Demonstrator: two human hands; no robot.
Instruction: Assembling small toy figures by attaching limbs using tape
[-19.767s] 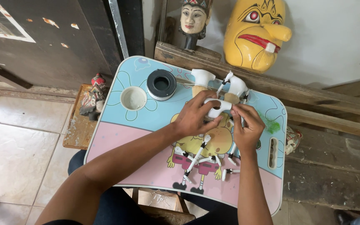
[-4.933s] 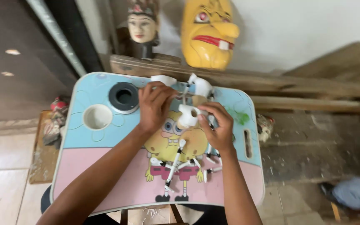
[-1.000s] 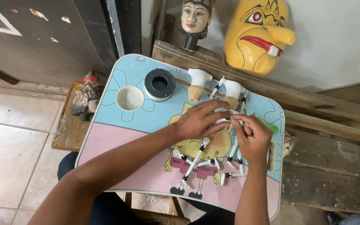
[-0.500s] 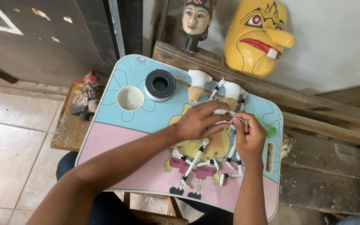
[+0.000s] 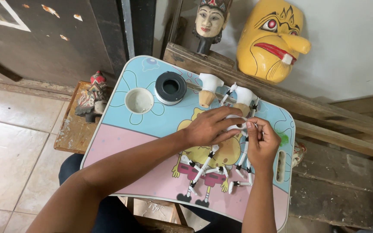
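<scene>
On a small lap table [image 5: 121, 129] with a cartoon print lie white puppet parts. My left hand [image 5: 212, 127] rests flat over a white puppet body piece [image 5: 237, 121], pressing it to the table. My right hand [image 5: 262, 140] pinches something small at that piece's right side; what it is stays hidden by the fingers. Thin white jointed arm sticks [image 5: 203, 166] with black tips spread out below my hands. Two white-topped wooden puppet torsos [image 5: 208, 88] stand just beyond my fingers.
A black round container [image 5: 170, 87] and a white cup [image 5: 139, 100] stand at the table's far left. Behind are a wooden beam [image 5: 324, 114], a painted puppet head [image 5: 210, 21] and a yellow mask [image 5: 273, 39]. A small painted figure [image 5: 92, 92] sits on a board at left.
Both hands stay over the white piece near the table's far right. Over the last second only the fingers shifted slightly; earlier the hands held the piece a little higher.
</scene>
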